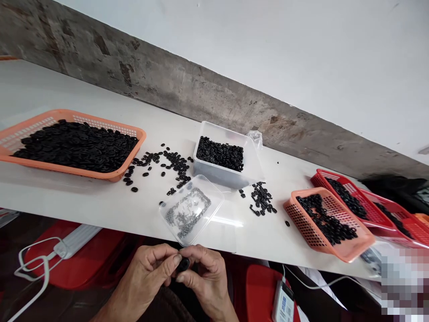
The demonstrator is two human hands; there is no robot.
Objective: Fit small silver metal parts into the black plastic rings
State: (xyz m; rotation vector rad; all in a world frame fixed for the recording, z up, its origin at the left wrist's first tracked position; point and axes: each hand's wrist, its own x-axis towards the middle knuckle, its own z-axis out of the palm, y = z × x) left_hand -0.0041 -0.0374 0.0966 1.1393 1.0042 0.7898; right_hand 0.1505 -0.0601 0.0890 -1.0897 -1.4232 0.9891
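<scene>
In front of my body, below the table edge, my right hand grips a small black oval part between thumb and fingers. My left hand is closed in a pinch, its thumb and index fingertip right at the part's left side. Whatever sits between those left fingertips is too small to make out. Just beyond both hands, a clear shallow plastic tray at the table's edge holds many tiny silvery metal pieces.
An orange basket full of black oval parts stands on the left. Behind the tray is a clear box of small black pieces. Loose black parts lie around it. Orange and red baskets stand right. A concrete-based wall runs behind.
</scene>
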